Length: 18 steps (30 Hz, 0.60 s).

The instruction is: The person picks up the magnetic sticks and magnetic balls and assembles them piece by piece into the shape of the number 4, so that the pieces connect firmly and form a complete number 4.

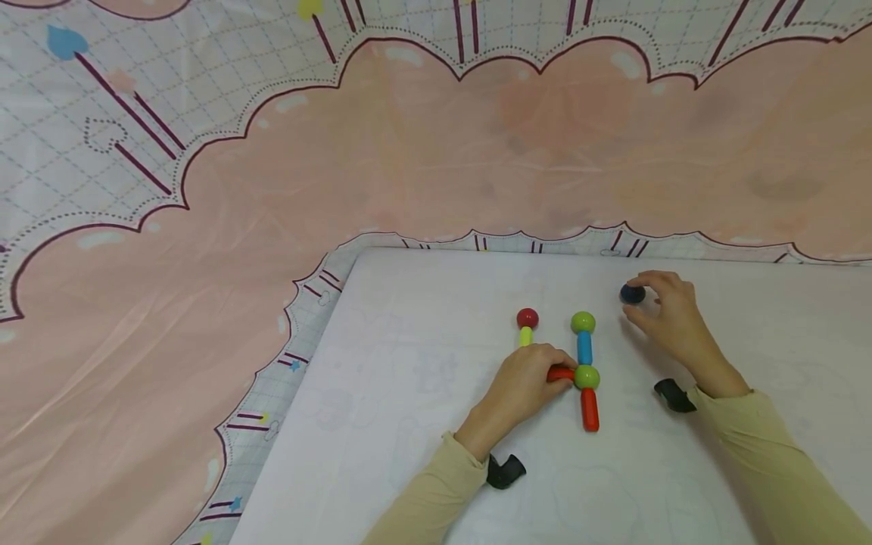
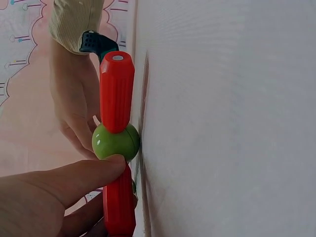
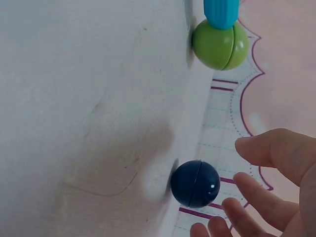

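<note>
My left hand [image 1: 521, 386] pinches a red rod [image 1: 561, 373] beside a green ball [image 1: 587, 377]. From that ball a second red rod [image 1: 590, 410] extends toward me, and a blue rod [image 1: 584, 348] runs away to another green ball [image 1: 583, 322]. In the left wrist view, the thumb lies where the held red rod [image 2: 119, 210] meets the green ball [image 2: 116, 142]. A yellow-green rod [image 1: 526, 336] with a red ball [image 1: 527, 318] shows past the left hand, its near end hidden. My right hand [image 1: 671, 322] reaches around a dark blue ball [image 3: 195, 183]; its fingers look apart from it.
The pieces lie on a white board [image 1: 381, 325]. Beyond its edge spreads a peach patterned cloth [image 1: 436, 166]. Dark wrist-worn pieces, one at the left sleeve [image 1: 506, 472] and one at the right sleeve [image 1: 674, 396], hang close to the board.
</note>
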Motion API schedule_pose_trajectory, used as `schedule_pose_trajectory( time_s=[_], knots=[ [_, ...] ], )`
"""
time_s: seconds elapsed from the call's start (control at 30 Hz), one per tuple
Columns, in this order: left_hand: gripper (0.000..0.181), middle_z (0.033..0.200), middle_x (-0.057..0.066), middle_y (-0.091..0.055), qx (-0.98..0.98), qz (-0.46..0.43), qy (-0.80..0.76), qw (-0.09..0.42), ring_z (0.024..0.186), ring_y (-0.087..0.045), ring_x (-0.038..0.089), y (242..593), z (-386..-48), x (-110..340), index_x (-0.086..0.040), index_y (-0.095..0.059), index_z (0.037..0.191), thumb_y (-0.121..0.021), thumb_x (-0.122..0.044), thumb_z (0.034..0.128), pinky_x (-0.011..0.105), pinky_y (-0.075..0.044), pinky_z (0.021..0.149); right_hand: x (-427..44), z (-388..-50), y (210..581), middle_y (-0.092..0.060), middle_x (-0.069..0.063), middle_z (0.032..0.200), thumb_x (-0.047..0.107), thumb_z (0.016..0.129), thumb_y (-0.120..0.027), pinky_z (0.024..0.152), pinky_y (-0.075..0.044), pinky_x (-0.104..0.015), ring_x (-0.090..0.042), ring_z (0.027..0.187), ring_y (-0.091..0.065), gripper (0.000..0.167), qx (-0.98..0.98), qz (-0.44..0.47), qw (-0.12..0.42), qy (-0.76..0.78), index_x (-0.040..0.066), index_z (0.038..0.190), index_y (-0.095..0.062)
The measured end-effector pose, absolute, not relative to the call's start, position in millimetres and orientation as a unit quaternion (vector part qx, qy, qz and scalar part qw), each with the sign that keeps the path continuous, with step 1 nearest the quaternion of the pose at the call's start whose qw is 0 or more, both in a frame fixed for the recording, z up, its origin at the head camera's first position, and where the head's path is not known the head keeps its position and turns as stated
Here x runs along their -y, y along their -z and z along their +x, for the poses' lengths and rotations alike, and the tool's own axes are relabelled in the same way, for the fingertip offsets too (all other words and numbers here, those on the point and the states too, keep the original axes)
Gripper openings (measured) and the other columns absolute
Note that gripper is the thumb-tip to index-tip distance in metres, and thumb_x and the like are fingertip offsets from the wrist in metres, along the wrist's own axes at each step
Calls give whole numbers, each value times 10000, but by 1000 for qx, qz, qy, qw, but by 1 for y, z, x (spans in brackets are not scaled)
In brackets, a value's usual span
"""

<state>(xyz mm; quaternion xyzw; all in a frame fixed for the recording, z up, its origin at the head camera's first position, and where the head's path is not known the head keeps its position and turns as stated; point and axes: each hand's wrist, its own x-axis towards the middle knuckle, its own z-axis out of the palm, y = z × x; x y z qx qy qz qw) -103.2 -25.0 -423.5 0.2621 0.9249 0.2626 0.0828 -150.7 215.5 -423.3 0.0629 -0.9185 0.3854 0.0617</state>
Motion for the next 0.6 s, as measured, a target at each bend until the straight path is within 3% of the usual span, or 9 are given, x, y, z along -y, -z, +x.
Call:
schedule_pose_trajectory(
  time_s=[0.2,0.43,0.6],
  knots=[
    [239,1012,-84,-716,-924,262,-265,85,820,-542,6,424,-104,25,-178,-761,1117,-769,-214,881,78,-412,704,-216,-155,424,-384,-374,1414,30,898,-666,933,-410,-642,-524,1203,-356,439,919,67,26,-387,-126,1282,-522],
    [244,1004,-91,-710,-924,259,-266,90,817,-537,5,423,-104,24,-183,-758,1124,-767,-221,883,79,-415,705,-217,-158,428,-398,-376,1400,29,910,-644,959,-406,-666,-531,1204,-370,466,919,79,8,-386,-135,1315,-483],
    [244,1009,-90,-710,-925,258,-264,88,824,-537,5,423,-104,24,-185,-759,1123,-768,-221,882,79,-412,706,-218,-160,429,-394,-402,1377,-55,915,-573,988,-387,-677,-561,1214,-400,425,917,85,-1,-390,-152,1313,-464]
  ],
)
